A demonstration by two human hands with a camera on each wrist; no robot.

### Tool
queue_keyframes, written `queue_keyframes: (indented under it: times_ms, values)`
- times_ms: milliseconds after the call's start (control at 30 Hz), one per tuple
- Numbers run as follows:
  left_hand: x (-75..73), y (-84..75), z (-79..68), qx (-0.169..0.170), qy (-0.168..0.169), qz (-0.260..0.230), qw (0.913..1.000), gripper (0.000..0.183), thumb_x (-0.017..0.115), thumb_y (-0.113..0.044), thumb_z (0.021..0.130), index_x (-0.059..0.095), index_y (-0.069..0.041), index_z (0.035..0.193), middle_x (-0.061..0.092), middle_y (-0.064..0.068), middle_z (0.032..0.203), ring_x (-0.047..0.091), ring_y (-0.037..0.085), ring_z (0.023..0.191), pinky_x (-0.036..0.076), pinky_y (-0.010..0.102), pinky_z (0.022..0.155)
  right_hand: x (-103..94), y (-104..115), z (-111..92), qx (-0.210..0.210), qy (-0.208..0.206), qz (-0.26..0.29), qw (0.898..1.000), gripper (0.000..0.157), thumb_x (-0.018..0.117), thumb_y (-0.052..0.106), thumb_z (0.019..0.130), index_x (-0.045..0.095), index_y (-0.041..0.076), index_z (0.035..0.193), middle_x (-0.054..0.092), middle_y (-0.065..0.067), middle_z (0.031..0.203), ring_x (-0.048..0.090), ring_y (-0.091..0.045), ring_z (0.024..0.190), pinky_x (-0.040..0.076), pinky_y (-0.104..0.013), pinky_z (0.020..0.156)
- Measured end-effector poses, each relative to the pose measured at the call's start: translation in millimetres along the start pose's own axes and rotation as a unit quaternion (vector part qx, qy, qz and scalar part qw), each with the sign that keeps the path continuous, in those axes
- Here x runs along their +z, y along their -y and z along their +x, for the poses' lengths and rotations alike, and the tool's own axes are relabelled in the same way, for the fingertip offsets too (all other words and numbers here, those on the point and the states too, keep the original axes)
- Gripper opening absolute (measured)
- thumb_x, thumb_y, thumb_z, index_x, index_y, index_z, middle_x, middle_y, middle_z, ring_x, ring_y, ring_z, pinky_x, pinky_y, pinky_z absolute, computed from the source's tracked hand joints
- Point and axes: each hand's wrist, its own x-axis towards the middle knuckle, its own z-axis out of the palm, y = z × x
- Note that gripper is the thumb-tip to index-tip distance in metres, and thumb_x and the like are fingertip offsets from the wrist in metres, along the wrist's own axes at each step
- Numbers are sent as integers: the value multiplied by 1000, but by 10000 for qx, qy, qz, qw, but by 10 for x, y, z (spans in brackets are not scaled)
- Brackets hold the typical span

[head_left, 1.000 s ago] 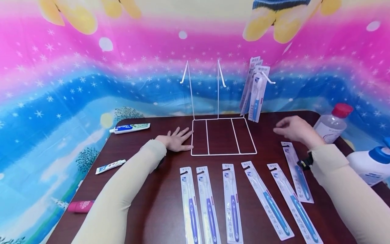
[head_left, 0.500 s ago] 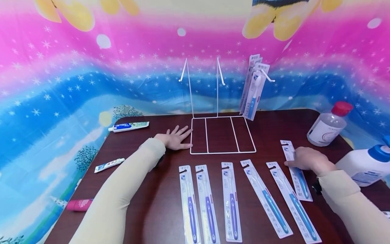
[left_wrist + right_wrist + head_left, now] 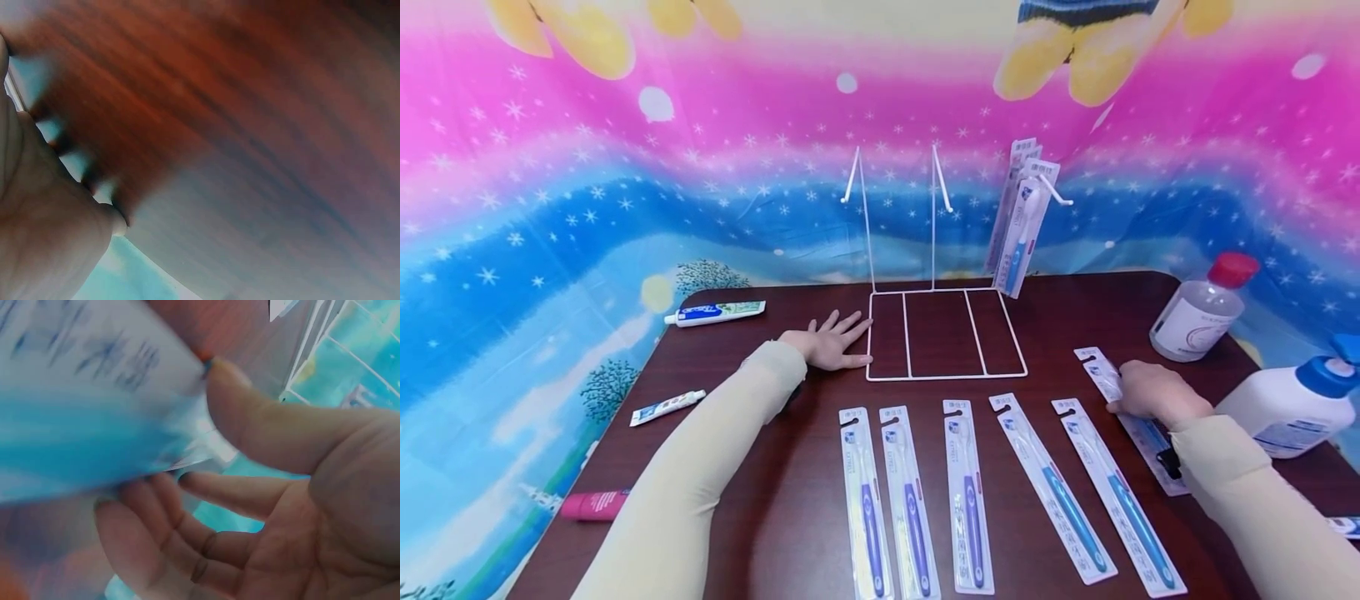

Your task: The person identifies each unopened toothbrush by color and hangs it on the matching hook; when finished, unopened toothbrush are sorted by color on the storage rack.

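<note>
My right hand [image 3: 1161, 390] holds a packaged blue toothbrush [image 3: 1097, 372] by its two long edges at the table's right side. In the right wrist view, the thumb and fingers lie on opposite edges of that pack [image 3: 94, 419]. My left hand [image 3: 829, 342] lies flat with fingers spread, its tips at the left side of the white wire rack [image 3: 946, 377]. Packaged toothbrushes [image 3: 1028, 221] hang from the rack's right hook. In front lie several more packs, some with purple toothbrushes [image 3: 973, 508] and others with blue toothbrushes [image 3: 1075, 512].
Toothpaste tubes [image 3: 718, 313] and a pink tube [image 3: 593, 505] lie on the left. A clear bottle with a red cap [image 3: 1198, 317] and a white pump bottle [image 3: 1288, 412] stand at the right, near my right hand. A patterned cloth [image 3: 760, 108] hangs behind the table.
My right hand has come down from near the clear bottle onto the blue toothbrush pack and grips it. The pack has turned a little, its top shifting left. My left hand stays put.
</note>
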Motion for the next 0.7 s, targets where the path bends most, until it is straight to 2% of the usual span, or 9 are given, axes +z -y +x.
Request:
queue_keyframes:
  times_ms: [133, 300, 433, 500, 567, 633, 700]
  values:
    - [18, 19, 25, -1, 34, -93, 10000, 84, 30, -74, 82, -5, -33, 147, -11, -3, 153, -10, 33, 137, 3, 61, 103, 11, -24, -6, -89, 107, 216, 9997, 61, 76, 30, 74, 50, -16, 103, 56, -23, 86, 55, -33, 75, 45, -49, 68]
    - [92, 106, 136, -48, 23, -86, 9999, 90, 24, -83, 74, -9, -38, 145, -15, -7, 152, -13, 29, 136, -1, 61, 102, -10, -26, -45, -74, 115, 533, 9985, 47, 73, 31, 77, 55, -7, 96, 57, -15, 82, 52, -27, 73, 44, -43, 65]
    - [76, 81, 116, -22, 5, -120, 9999, 88, 26, -81, 76, -8, -38, 145, -14, -7, 152, -13, 30, 137, -2, 61, 102, -78, -22, -77, -98, -258, 698, 9972, 39, 71, 29, 79, 59, -4, 96, 59, -16, 83, 53, -27, 72, 43, -44, 63]
    - [70, 58, 96, -19, 13, -129, 9999, 87, 28, -79, 78, -7, -37, 146, -12, -5, 153, -12, 31, 137, -1, 62, 102, -144, -14, -103, -212, -687, 834, 9939, 37, 70, 28, 80, 59, -3, 96, 60, -16, 83, 53, -27, 71, 43, -43, 61]
    - [77, 68, 101, 48, -10, -229, 9997, 86, 31, -77, 80, -6, -37, 146, -12, -3, 153, -13, 33, 136, -1, 63, 101, -249, 28, -154, -345, -1162, 1103, 9865, 36, 67, 31, 83, 57, -1, 98, 59, -16, 81, 53, -26, 68, 43, -42, 58]
    - [61, 60, 84, 68, -13, -264, 9996, 86, 31, -77, 79, -6, -37, 146, -11, -2, 153, -12, 34, 136, -2, 64, 100, -360, 119, -208, -604, -1872, 1519, 9686, 35, 64, 32, 87, 56, 0, 99, 61, -17, 83, 56, -28, 69, 45, -42, 57]
    - [48, 65, 81, 83, -13, -291, 9995, 86, 30, -78, 78, -6, -38, 146, -11, -3, 153, -13, 34, 136, -3, 64, 100, -463, 242, -260, -787, -2471, 1984, 9452, 36, 59, 36, 89, 56, 3, 104, 63, -18, 89, 60, -30, 74, 48, -39, 57]
